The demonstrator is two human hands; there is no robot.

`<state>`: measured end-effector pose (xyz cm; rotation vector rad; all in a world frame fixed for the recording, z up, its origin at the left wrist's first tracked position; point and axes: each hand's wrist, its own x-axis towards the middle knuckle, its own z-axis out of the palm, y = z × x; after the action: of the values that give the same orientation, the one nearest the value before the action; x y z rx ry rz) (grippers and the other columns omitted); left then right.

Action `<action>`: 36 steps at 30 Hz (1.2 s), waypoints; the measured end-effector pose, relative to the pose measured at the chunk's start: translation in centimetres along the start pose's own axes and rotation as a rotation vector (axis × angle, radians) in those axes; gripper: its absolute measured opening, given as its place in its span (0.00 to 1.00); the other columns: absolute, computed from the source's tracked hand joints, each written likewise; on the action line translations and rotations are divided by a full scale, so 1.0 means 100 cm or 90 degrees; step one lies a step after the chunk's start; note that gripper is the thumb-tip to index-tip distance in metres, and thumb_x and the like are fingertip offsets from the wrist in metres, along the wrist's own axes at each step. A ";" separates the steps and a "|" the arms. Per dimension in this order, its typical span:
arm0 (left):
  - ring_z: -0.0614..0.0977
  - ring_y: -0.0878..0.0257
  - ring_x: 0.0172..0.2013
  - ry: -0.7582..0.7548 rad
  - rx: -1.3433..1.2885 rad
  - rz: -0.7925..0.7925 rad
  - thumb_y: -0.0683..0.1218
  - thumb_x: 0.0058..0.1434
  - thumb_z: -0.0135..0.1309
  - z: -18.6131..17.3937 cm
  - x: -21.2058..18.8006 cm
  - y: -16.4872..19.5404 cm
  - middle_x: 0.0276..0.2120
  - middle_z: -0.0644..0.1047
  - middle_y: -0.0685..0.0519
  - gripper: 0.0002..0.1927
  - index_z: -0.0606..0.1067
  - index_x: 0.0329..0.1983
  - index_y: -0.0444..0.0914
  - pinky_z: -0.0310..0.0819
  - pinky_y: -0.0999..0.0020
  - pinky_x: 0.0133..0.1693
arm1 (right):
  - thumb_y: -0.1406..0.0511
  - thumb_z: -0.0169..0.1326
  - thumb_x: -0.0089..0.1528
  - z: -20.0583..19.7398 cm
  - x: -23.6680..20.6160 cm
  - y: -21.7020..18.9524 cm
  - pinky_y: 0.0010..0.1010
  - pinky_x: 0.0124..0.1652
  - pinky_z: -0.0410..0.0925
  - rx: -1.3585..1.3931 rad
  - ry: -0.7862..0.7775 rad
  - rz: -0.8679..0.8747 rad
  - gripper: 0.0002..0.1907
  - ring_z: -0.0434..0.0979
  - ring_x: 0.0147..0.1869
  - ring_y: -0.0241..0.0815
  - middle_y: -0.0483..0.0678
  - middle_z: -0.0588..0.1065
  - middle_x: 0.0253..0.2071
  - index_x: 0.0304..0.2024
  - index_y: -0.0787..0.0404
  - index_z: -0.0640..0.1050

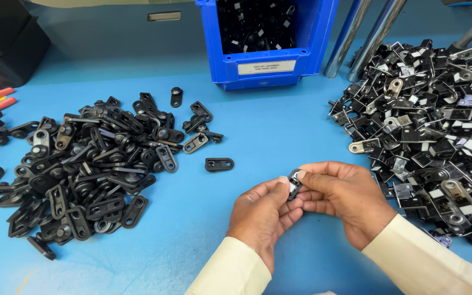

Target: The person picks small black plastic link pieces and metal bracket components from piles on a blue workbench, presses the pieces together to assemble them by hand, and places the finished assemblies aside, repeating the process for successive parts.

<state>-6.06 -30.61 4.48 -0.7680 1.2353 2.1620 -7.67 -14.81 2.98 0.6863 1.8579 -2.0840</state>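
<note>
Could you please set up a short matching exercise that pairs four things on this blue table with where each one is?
Things:
1. blue bin
2. pile of flat black plates
3. pile of black and silver parts
4. small black part

Places:
A. pinched between the left hand and the right hand
B. on the right side of the table
C. at the far edge, in the middle
D. on the left side of the table

Pairs: 1-C, 2-D, 3-B, 4-A

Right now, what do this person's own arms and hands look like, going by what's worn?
Both hands are bare: no gloves, rings or watch showing on the left hand or right hand. Each arm wears a plain cream long sleeve reaching the wrist, without markings.
</note>
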 end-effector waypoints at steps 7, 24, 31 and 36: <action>0.83 0.64 0.36 0.038 -0.006 0.016 0.47 0.66 0.56 -0.003 -0.005 0.000 0.36 0.82 0.48 0.15 0.79 0.49 0.32 0.82 0.69 0.45 | 0.68 0.59 0.61 0.008 -0.009 0.001 0.32 0.40 0.75 -0.004 0.011 0.022 0.12 0.81 0.36 0.41 0.52 0.81 0.36 0.46 0.68 0.79; 0.86 0.57 0.32 0.226 0.485 0.150 0.52 0.67 0.58 -0.032 -0.021 0.031 0.33 0.84 0.47 0.14 0.83 0.43 0.36 0.79 0.62 0.35 | 0.67 0.58 0.58 0.010 0.013 -0.069 0.33 0.31 0.76 -0.257 -0.188 -0.064 0.10 0.80 0.30 0.42 0.51 0.81 0.32 0.41 0.64 0.80; 0.83 0.57 0.43 0.349 0.707 0.405 0.42 0.60 0.56 -0.047 -0.013 0.059 0.56 0.74 0.58 0.24 0.74 0.60 0.49 0.76 0.58 0.48 | 0.66 0.59 0.60 0.013 0.018 -0.098 0.37 0.36 0.75 -0.331 -0.064 -0.275 0.09 0.83 0.37 0.43 0.51 0.83 0.38 0.41 0.65 0.83; 0.81 0.55 0.46 0.324 0.847 0.429 0.42 0.61 0.56 -0.054 -0.004 0.075 0.57 0.70 0.58 0.22 0.76 0.59 0.49 0.76 0.56 0.48 | 0.59 0.61 0.61 -0.038 0.023 -0.083 0.36 0.48 0.73 -0.982 0.222 -0.400 0.14 0.79 0.46 0.45 0.45 0.82 0.44 0.50 0.47 0.85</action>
<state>-9.79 -38.76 6.86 -0.2712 2.9602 0.9555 -13.08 -9.61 8.64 -0.0055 3.2387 -0.1223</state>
